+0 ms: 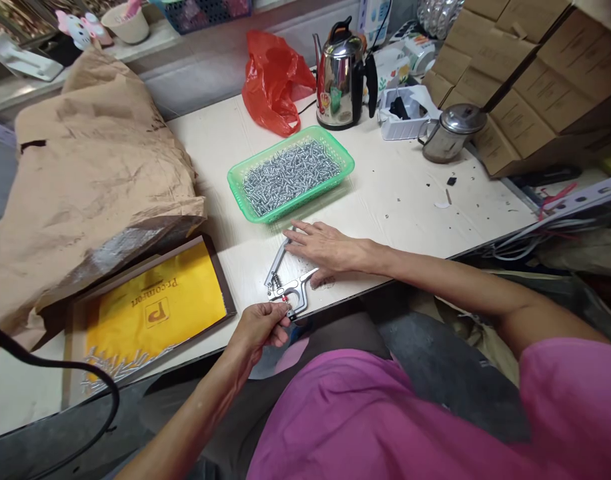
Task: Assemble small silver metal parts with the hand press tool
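Observation:
A pair of silver hand pliers [288,287], with a coil spring and a small red part at the jaws, lies at the table's front edge with its handles spread. My right hand [328,248] is around the handles, fingers laid over the upper one and thumb by the lower one. At the jaw end, my left hand [265,323] is closed in a pinch; whatever is between its fingertips is too small to make out. Just behind the pliers sits a green plastic basket [258,217] holding many small silvery metal pieces [293,175].
Left of my hands is a shallow box with a yellow lining [185,280] and slim silvery pieces [115,363]. Behind it lies a large brown paper bag [100,153]. Farther back are a red plastic bag [275,83], kettle [341,80], white basket [403,127], metal pot [448,137] and cardboard boxes [525,87].

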Tool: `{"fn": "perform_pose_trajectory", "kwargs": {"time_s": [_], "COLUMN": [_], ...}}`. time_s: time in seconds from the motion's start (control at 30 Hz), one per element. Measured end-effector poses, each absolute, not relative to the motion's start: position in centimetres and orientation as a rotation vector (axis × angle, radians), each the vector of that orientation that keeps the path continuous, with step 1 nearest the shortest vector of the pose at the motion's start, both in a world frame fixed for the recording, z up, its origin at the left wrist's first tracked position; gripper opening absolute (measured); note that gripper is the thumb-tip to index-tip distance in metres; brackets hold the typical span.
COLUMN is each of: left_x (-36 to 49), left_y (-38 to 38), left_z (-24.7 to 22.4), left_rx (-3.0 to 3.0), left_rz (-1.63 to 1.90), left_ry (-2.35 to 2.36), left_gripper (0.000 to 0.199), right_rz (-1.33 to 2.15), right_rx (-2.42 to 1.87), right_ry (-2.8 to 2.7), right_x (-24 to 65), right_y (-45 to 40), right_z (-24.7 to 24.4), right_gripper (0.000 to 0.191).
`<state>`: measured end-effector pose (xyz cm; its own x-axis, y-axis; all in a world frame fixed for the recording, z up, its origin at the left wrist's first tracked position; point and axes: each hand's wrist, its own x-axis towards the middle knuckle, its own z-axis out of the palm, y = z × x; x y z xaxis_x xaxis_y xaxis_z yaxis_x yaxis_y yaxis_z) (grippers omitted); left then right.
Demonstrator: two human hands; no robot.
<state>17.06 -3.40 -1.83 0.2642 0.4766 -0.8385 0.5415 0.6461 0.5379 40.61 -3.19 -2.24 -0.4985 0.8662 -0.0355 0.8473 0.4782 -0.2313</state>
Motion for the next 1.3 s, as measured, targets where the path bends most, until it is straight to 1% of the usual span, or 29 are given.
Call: {"fn": "perform_pose_trajectory", "kwargs": {"time_s": [0.07,0.13,0.23,0.33,0.5,0.57,0.63,0.73,0.8,0.87,0.97,1.07,1.13,1.2,1.3], "left_x": [17.2,17.3,17.4,17.6,17.5,17.1,16.9,17.2,18.1,19.3,20.6,21.1,21.4,21.7,22.1], "left_y": [-3.5,-3.6,-3.7,-3.7,-3.9,-4.2,-4.7,-5.3,-5.1,-4.3,-2.3,-0.7,-0.2,0.0,0.1], "left_z": [-1.7,-1.6,-1.5,-1.4,-1.6,-1.5,-1.3,-0.8,-0.7,-1.2,-2.5,-3.3,-3.3,-3.0,-2.7], "left_rx": [0.933,0.921,0.914,0.914,0.923,0.982,1.2,1.839,2.26,2.552,2.734,2.749,2.766,2.792,2.804], "left_rz": [-0.049,-0.037,-0.031,-0.028,-0.006,-0.03,-0.033,0.077,0.152,0.187,0.179,0.084,0.042,0.02,-0.02], "left_ry": [1.391,1.411,1.411,1.414,1.448,1.465,1.511,1.564,1.456,1.241,0.958,0.88,0.873,0.854,0.797], "left_gripper": [0.035,0.034,0.032,0.03,0.026,0.027,0.031,0.032,0.029,0.033,0.053,0.06,0.062,0.062,0.055], "right_rz": [0.348,0.333,0.31,0.307,0.285,0.279,0.271,0.28,0.301,0.323,0.369,0.376,0.358,0.352,0.378], "right_rx": [-1.509,-1.499,-1.507,-1.542,-1.582,-1.594,-1.614,-1.675,-1.704,-1.704,-1.689,-1.759,-1.783,-1.771,-1.794], "right_ry": [-2.682,-2.712,-2.75,-2.785,-2.758,-2.725,-2.694,-2.662,-2.661,-2.671,-2.691,-2.653,-2.641,-2.66,-2.666], "right_x": [40.8,40.7,40.5,40.3,40.3,40.3,40.2,39.9,39.6,39.6,40.0,40.7,40.9,40.8,40.4], "right_y": [-2.0,-1.1,-0.7,-0.9,-2.0,-2.5,-3.1,-3.7,-3.9,-4.0,-4.0,-4.0,-4.2,-4.4,-4.8], "right_z": [-2.8,-3.0,-2.7,-1.9,-1.7,-1.8,-1.7,-1.3,-1.1,-0.9,-1.1,-1.2,-1.1,-0.9,-0.5], "right_gripper": [0.093,0.097,0.094,0.084,0.056,0.049,0.046,0.047,0.048,0.052,0.061,0.067,0.061,0.049,0.035]}}
